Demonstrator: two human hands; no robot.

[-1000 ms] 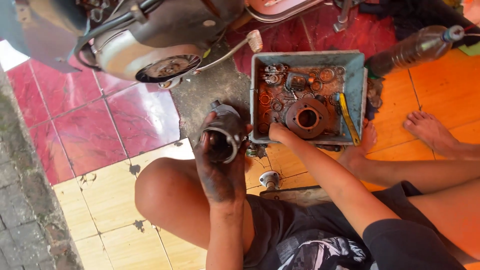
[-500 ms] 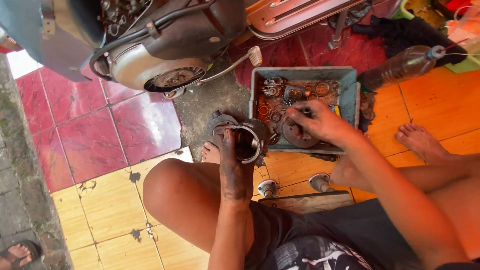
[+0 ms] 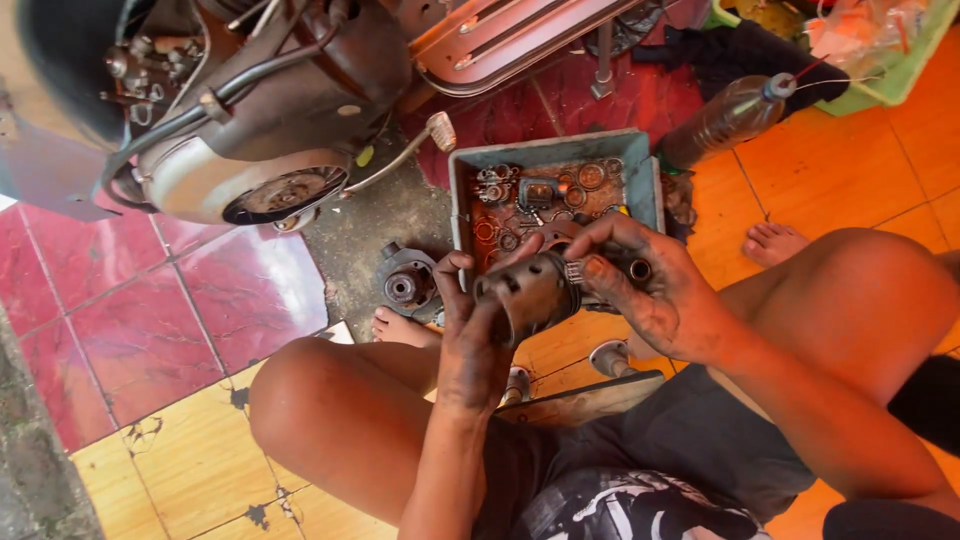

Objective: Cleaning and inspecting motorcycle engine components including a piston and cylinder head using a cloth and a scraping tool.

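Together, both hands' fingers grip the greasy cylinder.

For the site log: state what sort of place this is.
Likely an informal scooter repair spot on a tiled floor: a stripped scooter engine, a tray of greasy parts, and both hands, left hand and right hand, on a metal cylinder part.

A plastic bottle lies beside the parts tray.
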